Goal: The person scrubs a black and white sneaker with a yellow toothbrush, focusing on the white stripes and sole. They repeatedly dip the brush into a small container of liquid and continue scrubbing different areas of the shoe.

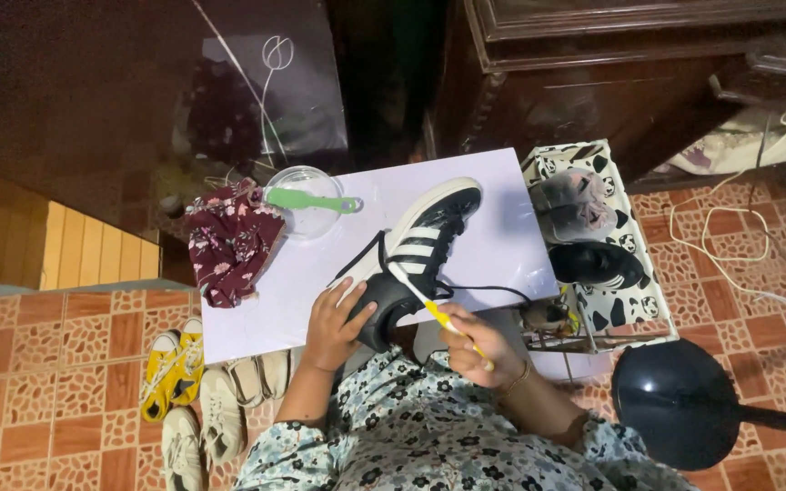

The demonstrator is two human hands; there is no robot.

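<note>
A black and white striped sneaker [425, 241] lies on its side on a pale lilac table [493, 250], toe pointing to the far right. My left hand [338, 323] grips the sneaker's heel at the table's near edge. My right hand [477, 350] holds a yellow and white toothbrush [429, 305], whose head rests against the sneaker's side near the stripes. Black laces trail loose across the table.
A clear bowl [307, 202] with a green brush [313, 200] across it and a floral maroon cloth [229, 241] sit at the table's left. A shoe rack [593, 241] with shoes stands right. Yellow and white shoes [184, 391] lie on the tiled floor; a black round stool [680, 400] is right.
</note>
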